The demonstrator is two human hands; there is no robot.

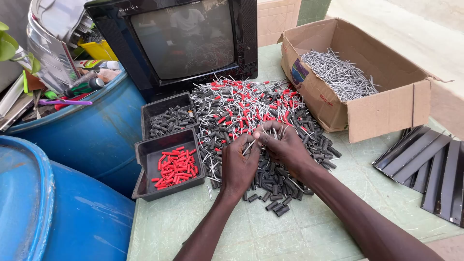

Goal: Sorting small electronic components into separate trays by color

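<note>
**A:** While both hands work at the centre of the table, what surrounds them?

**B:** The left hand (239,166) and right hand (285,145) meet, fingers pinched narrow on thin metal pins, resting on the mixed pile (256,125) of black sleeves, red sleeves and pins. At nine o'clock, a black tray (145,186) holds red sleeves (176,166); just beyond it, a second tray (150,113) holds black sleeves (169,121).

**A:** Farther out?

**B:** Blue drums (92,140) crowd the eight-to-ten o'clock edge. Dark metal strips (430,164) lie at three o'clock. At one o'clock, an open cardboard box (382,113) holds loose pins (338,72). An old television (179,38) blocks twelve o'clock.
</note>
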